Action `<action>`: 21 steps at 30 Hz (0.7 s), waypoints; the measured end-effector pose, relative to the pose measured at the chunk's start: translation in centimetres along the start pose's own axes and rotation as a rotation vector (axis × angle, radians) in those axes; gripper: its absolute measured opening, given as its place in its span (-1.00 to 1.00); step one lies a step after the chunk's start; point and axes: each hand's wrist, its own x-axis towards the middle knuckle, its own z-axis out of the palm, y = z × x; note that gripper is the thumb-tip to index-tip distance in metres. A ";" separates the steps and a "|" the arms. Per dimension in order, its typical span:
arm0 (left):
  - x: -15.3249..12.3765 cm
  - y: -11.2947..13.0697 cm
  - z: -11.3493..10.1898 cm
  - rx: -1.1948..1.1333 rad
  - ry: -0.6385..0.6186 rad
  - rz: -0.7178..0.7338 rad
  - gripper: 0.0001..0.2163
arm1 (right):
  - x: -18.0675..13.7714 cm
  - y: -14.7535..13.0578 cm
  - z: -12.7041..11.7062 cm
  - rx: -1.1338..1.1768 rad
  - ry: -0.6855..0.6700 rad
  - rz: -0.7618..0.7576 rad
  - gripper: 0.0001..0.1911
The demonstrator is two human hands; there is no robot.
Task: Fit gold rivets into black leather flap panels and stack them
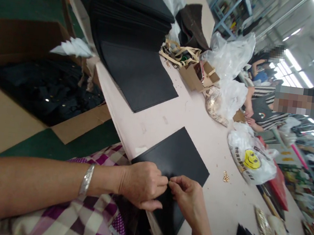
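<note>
My left hand [141,184] and my right hand [186,195] meet at the near edge of a flat black rectangular sheet [177,158] lying on the pale pink surface [201,127]. The fingertips of both hands are pinched together on that near edge, thumb against fingers, touching each other tip to tip; whatever small thing may sit between them is hidden. A silver bangle [86,179] circles my left wrist, and my checked purple and white clothing [84,219] shows under the forearm.

The sheet lies at an angle, its near-left corner reaching the surface's left edge, its near part overhanging toward me. Bare pink surface lies open around its far and right sides. Just to its right sits a small cluster of gold metal pieces [226,176], apart from the sheet.

Farther off, a tall stack of black sheets [133,27] fans out over the left edge. A white plastic bag with a yellow smiley face [250,159] lies to the right, near the surface's right edge. An open brown cardboard box [199,75] and crumpled clear plastic bags [230,56] crowd the far right. On the floor to the left stands a large cardboard carton holding dark items [46,88]. Other people sit beyond the right edge.
</note>
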 end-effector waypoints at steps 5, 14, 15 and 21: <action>-0.1 0.0 0.0 -0.023 0.004 -0.005 -0.69 | 0.5 -0.5 -0.2 -0.008 -0.029 0.063 -0.81; -0.1 0.0 -0.5 -0.062 -0.029 -0.036 -0.74 | 2.5 -1.1 -0.9 0.024 -0.178 0.209 -0.94; -0.2 0.0 -0.5 -0.066 -0.038 -0.044 -0.75 | 2.6 -1.4 -1.0 0.007 -0.182 0.225 -0.96; -0.1 0.1 -0.7 -0.100 -0.012 -0.101 -0.82 | 5.2 -1.9 -3.9 -0.116 -0.064 0.120 -0.76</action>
